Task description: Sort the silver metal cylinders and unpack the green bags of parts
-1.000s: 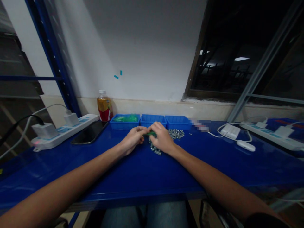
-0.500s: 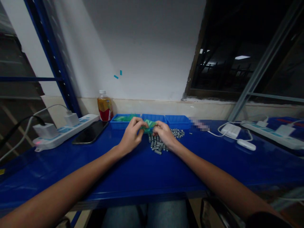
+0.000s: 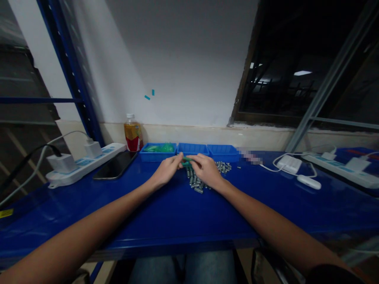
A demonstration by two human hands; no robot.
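Observation:
Between my two hands is a small green plastic bag (image 3: 186, 162), bunched up and partly hidden by the fingers. My left hand (image 3: 168, 170) pinches its left side, thumb on top. On its other side, my right hand (image 3: 206, 169) is closed with the fingertips on the bag. Just below and behind the right hand lie several metal cylinders (image 3: 198, 190) on the blue table (image 3: 177, 221). A pile of small screws (image 3: 224, 167) shows past the right knuckles. Whether anything is inside the bag I cannot tell.
Three blue bins line the wall: the left bin (image 3: 156, 157) holds green bags, then come a middle bin (image 3: 192, 148) and a right bin (image 3: 223, 152). A bottle (image 3: 133, 134), a phone (image 3: 115, 166) and a power strip (image 3: 89, 163) stand left; white chargers (image 3: 288, 163) lie right.
The bag, spread and raised before, is now lower and more bunched between my fingers. My left hand has turned so that its thumb lies on top. The view has shifted slightly.

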